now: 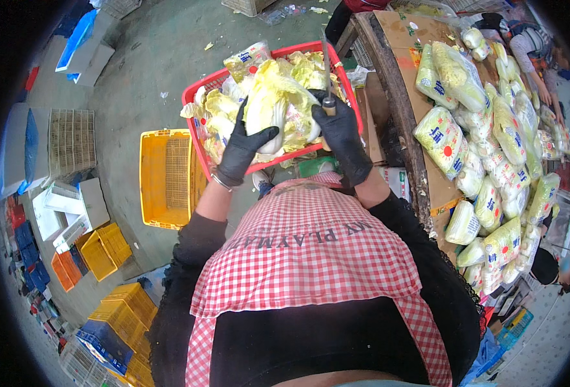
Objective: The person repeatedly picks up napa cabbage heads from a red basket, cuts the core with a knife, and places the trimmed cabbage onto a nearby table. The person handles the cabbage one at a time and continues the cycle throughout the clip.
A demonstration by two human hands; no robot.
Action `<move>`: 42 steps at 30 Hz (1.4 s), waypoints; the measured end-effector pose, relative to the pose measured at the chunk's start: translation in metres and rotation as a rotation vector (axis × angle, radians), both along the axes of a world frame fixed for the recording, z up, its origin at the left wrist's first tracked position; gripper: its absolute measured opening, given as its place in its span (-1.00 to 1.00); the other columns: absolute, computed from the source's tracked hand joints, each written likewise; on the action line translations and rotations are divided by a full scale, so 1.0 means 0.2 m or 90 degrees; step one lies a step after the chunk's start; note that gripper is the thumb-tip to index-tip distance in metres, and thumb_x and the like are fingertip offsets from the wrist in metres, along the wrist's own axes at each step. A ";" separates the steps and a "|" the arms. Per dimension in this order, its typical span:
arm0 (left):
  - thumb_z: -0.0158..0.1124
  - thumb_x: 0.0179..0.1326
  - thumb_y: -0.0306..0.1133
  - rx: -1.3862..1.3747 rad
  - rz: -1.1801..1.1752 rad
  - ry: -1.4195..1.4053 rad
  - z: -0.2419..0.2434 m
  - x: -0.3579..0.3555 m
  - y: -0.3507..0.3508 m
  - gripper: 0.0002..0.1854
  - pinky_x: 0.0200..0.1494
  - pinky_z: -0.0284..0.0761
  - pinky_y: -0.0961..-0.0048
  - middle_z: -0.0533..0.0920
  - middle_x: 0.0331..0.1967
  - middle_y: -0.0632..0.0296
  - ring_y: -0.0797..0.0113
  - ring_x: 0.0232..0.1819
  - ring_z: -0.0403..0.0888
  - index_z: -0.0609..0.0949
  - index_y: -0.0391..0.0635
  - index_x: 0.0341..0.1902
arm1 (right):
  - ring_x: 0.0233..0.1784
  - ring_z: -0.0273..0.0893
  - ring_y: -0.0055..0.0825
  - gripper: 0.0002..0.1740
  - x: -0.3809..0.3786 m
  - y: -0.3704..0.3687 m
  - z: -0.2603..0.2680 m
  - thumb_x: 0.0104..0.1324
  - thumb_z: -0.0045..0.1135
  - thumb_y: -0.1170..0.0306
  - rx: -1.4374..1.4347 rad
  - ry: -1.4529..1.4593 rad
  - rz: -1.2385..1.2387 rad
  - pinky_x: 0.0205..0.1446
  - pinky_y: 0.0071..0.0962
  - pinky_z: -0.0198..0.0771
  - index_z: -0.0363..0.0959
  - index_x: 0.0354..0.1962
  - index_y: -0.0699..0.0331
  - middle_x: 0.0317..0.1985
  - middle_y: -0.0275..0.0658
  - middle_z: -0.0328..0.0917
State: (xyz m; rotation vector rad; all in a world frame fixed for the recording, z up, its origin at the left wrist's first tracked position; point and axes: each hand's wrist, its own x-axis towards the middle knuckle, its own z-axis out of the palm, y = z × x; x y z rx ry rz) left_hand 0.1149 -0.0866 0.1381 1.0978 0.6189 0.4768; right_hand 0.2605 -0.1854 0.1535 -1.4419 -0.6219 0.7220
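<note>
A pale napa cabbage (265,113) with loose yellow outer leaves is held over a red plastic basket (195,140). My left hand (246,147), in a black glove, grips its left side and base. My right hand (340,130), also gloved, holds a knife (329,96) by its wooden handle, blade pointing away from me, with fingers near the cabbage's right-hand leaves. Under the cabbage, the basket holds cabbage leaves (219,104) and printed plastic wrapping. A printed bag (247,57) lies at its far edge.
At right, many wrapped napa cabbages (439,138) lie on a cardboard-covered wooden table (406,87). A person's arm (531,67) reaches in beyond them. A yellow crate (144,179) stands on the floor to the left, with stacked yellow crates (120,309) and white foam boxes (93,200) farther left.
</note>
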 end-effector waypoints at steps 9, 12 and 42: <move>0.06 -0.02 -0.32 -0.117 0.024 0.102 -0.16 -0.48 0.19 -0.57 -0.10 0.30 0.47 0.42 -0.12 0.13 0.31 -0.10 0.39 0.32 -0.15 -0.03 | -0.34 0.37 -0.55 -0.66 0.19 0.04 -0.17 0.00 0.08 0.36 -0.154 -0.074 0.044 -0.28 -0.60 0.29 0.38 -0.22 0.26 -0.36 -0.26 0.40; 0.01 -0.06 -0.35 0.001 0.009 -0.027 -0.18 -0.52 0.17 -0.61 0.07 0.13 0.38 0.41 -0.08 0.19 0.25 0.01 0.30 0.39 -0.09 -0.06 | -0.14 0.29 -0.41 -0.40 0.10 0.11 -0.24 -0.13 0.21 0.14 -0.190 -0.435 0.024 -0.14 -0.48 0.23 0.32 -0.15 0.28 -0.26 -0.16 0.27; -0.07 0.07 -0.12 -0.267 -0.248 -0.090 -0.02 -0.08 0.02 -0.42 -0.24 0.39 0.40 0.35 -0.07 -0.05 0.19 -0.17 0.42 0.15 -0.21 0.10 | -0.52 0.40 -0.43 -0.84 0.15 -0.05 0.08 -0.07 0.09 0.53 0.037 -0.553 -0.212 -0.48 -0.54 0.28 0.42 -0.44 0.25 -0.57 -0.24 0.40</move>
